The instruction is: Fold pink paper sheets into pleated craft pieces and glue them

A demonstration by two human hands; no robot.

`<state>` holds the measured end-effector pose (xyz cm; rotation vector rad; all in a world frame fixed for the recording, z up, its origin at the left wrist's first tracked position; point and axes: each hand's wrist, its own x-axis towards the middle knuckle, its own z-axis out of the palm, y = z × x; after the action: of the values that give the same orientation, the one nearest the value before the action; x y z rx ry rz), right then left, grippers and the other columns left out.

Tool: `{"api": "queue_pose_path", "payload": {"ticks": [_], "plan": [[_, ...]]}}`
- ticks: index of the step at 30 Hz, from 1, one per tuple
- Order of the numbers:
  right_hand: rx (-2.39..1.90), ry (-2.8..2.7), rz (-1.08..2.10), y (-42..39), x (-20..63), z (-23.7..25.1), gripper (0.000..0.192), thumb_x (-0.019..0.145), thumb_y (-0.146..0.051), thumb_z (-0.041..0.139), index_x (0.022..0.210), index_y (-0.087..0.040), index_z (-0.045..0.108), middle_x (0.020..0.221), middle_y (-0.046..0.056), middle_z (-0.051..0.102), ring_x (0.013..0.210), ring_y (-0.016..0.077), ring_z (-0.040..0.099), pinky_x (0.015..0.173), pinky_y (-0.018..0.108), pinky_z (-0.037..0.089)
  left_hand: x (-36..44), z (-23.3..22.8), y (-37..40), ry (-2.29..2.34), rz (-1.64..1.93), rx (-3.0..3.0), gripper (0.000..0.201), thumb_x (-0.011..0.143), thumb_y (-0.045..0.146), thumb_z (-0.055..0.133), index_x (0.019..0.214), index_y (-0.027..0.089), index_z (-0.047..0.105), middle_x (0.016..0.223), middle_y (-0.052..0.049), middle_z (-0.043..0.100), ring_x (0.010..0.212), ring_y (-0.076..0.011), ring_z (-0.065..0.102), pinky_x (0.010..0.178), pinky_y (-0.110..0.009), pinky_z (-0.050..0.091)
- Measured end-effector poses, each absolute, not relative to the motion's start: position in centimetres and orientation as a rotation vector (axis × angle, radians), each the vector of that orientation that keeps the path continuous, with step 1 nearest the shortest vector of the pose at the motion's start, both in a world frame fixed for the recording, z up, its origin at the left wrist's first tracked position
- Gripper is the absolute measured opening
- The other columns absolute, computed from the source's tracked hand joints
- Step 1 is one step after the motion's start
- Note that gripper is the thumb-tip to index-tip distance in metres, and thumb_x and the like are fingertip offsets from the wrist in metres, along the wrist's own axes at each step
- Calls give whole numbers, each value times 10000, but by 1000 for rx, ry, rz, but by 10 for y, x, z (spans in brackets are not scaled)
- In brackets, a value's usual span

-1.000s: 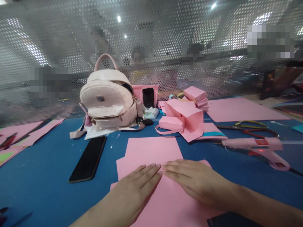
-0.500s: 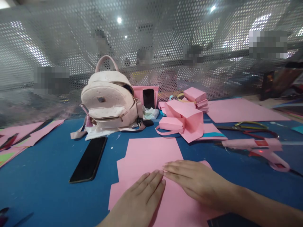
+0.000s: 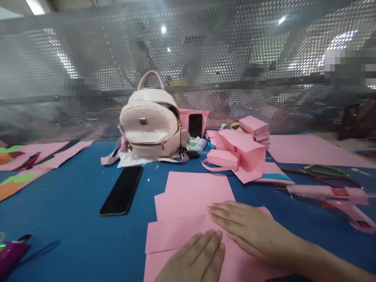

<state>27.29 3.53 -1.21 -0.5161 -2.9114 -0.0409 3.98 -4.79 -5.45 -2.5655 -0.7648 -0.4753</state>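
Observation:
Several pink paper sheets [image 3: 188, 211] lie stacked on the blue table in front of me. My left hand [image 3: 196, 258] rests flat on the nearest sheet at the bottom edge of the view, fingers together. My right hand [image 3: 249, 231] lies flat beside it on the same sheet, fingers stretched toward the left and pressing the paper down. Neither hand holds anything.
A black phone [image 3: 122, 190] lies left of the sheets. Behind stand a pale pink backpack [image 3: 149, 121], folded pink paper boxes [image 3: 241, 150], and a second phone [image 3: 195, 125]. Scissors [image 3: 323, 172] and a pink glue gun [image 3: 337, 197] lie at right. A perforated screen [image 3: 88, 58] closes off the back.
My left hand has slid back toward me along the paper, away from the sheet's middle. My right hand has stayed flat in place. The view has shifted slightly to the left.

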Motion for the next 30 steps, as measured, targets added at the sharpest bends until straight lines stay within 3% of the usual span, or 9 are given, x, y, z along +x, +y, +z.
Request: {"api": "queue_pose_path", "payload": {"ticks": [7,15,20,24,30], "plan": [[-622,-2944,181,33,262,9,421,991,-295,469,1407,-231,482,1438,50,497,1326,204,470,1109,383,411,44,-58,-53,-832,-570,-2572,392,989,61,280,1272,55,550,1308,-104,618,1219,-224,579,1000,-317,502],[-458,-3021,294,40,232,24,415,1004,-272,443,1411,-200,471,1434,72,515,1406,236,343,1145,469,324,40,-61,-58,-858,-517,-2661,409,990,146,341,1365,24,450,1348,-138,584,1283,-260,515,1042,-358,465],[-292,-3079,151,43,203,26,376,997,-283,454,1339,-150,541,1415,128,530,1391,261,367,1109,488,350,40,-63,-58,-847,-473,-2743,456,961,150,354,1393,17,422,1314,-155,612,1235,-266,558,1059,-381,438],[-157,-3104,-41,44,175,27,351,1004,-307,444,1294,-157,573,1399,107,549,1365,263,404,1075,457,391,38,-59,-58,-857,-389,-2807,532,953,206,369,1433,-21,349,1344,-182,581,1227,-290,558,1042,-380,446],[-73,-3135,-106,44,137,27,393,1011,-355,421,1348,-184,529,1450,97,494,1389,265,367,1056,430,408,35,-52,-60,-806,-375,-2787,553,952,191,347,1449,-45,296,1441,-208,470,1349,-286,429,1097,-372,387]]}}
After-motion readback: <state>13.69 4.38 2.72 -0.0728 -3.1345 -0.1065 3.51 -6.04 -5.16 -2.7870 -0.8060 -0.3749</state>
